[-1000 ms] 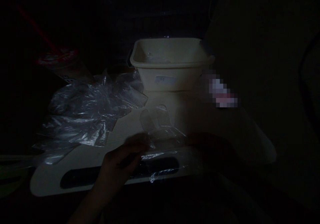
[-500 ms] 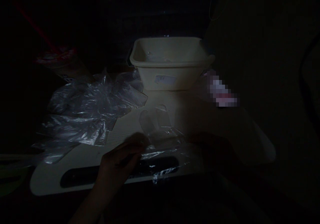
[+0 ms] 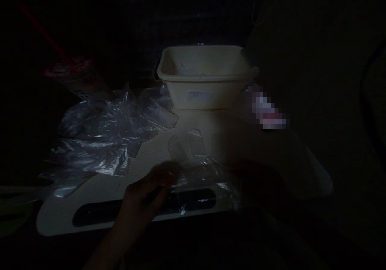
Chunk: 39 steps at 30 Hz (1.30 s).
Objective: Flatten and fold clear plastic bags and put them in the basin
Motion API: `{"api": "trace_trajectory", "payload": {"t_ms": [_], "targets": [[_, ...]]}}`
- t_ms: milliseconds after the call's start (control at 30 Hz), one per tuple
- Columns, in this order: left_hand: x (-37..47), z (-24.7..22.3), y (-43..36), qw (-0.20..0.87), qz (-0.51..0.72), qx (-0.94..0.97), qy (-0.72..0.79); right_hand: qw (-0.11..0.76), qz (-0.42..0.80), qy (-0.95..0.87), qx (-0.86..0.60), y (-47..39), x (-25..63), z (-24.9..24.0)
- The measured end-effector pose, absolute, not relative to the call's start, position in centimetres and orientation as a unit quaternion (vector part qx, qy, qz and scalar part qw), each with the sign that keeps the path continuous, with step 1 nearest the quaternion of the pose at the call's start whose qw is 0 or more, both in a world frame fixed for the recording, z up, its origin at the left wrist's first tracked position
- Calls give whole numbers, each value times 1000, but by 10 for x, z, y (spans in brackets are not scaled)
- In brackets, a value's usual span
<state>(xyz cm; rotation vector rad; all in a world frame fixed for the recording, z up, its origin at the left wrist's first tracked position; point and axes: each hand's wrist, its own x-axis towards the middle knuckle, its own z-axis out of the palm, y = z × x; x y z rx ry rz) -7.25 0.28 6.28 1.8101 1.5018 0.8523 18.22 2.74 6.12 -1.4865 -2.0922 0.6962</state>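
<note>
The view is very dark. My left hand [image 3: 146,193] pinches the left edge of a clear, thin plastic glove [image 3: 197,167], whose finger parts point away from me over the white table. At the glove's right side is my right hand [image 3: 251,177], deep in shadow, its fingers too dark to make out. A pile of crumpled clear plastic [image 3: 102,129] lies to the left of the glove. Beyond the glove stands a cream bin [image 3: 181,95] with a small label on its front and a little clear plastic inside.
A cup [image 3: 81,79] with a red straw stands at the back left. The white table [image 3: 57,217] has a dark slot along its near edge. A blurred pink and white item [image 3: 269,111] lies right of the bin.
The near edge of the clear glove has shifted and crumpled toward the right. Both hands stay almost in the same place, the left one slightly turned.
</note>
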Motion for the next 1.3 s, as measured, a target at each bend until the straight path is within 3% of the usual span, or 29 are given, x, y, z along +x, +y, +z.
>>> {"api": "trace_trajectory", "payload": {"t_ms": [767,1300], "targets": [[-56,75,28,297,232,692,615,221,275,-694,-627,45,161,63],[-61,66,22,142,167,759,613,214,232,-735,-600,43,161,58]]}}
